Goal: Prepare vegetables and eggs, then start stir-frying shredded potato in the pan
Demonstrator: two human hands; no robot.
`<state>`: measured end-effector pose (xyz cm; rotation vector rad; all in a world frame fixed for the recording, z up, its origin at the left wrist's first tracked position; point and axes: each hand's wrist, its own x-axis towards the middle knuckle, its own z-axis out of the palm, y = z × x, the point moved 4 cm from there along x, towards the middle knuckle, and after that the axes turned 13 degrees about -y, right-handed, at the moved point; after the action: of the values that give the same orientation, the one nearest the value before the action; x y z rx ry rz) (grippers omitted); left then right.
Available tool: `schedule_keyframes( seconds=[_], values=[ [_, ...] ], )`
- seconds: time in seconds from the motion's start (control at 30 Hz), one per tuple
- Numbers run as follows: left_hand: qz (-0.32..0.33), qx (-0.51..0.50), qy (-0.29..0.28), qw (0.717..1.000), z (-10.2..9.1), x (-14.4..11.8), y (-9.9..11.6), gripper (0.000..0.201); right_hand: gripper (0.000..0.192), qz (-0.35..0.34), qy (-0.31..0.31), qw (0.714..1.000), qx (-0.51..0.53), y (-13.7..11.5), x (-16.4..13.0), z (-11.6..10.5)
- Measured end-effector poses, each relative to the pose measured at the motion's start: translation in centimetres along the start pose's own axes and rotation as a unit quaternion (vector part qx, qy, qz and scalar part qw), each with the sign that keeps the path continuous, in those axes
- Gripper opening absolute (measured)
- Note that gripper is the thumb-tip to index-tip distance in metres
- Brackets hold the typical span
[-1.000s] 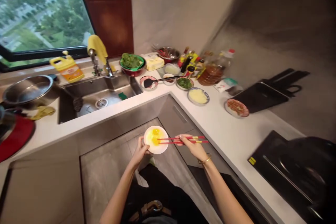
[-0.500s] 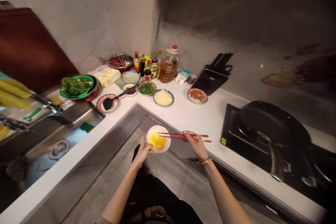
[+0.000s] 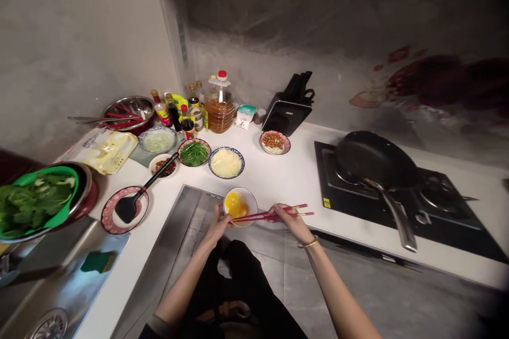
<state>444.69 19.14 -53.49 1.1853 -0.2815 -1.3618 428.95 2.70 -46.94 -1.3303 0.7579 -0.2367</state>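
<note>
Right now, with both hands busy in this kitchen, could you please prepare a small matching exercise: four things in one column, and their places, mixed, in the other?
Things
1. Bowl of egg
2. Chopsticks
3. Spatula
4. Frying pan

Places
A. On the stove
B. In the right hand
C. With its head on a pink-rimmed plate
D. In the left hand

Right pairs: 1-D, 2-B, 3-C, 4-A

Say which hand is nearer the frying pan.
Right. The right hand, holding chopsticks, is left of the frying pan; the left hand, holding the bowl, is farther left.
</note>
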Motion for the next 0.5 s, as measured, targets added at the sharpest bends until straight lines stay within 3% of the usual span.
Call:
schedule_keyframes(
  seconds=[0.1,0.27,0.5],
  values=[
    [-0.025,-0.005,-0.017,1.000,0.7,1.8,0.3,0.053,0.044,0.000,0.043,0.999,0.026,-0.1,1.2,-1.6],
    [-0.027,-0.004,-0.018,0.999,2.3,4.7,0.3,0.055,0.042,0.011,0.020,0.999,0.033,-0.1,3.2,-4.4],
    [-0.013,-0.008,0.026,1.000,5.3,8.5,0.0,0.052,0.042,0.002,-0.048,0.998,-0.032,-1.4,6.8,-9.5]
  ],
)
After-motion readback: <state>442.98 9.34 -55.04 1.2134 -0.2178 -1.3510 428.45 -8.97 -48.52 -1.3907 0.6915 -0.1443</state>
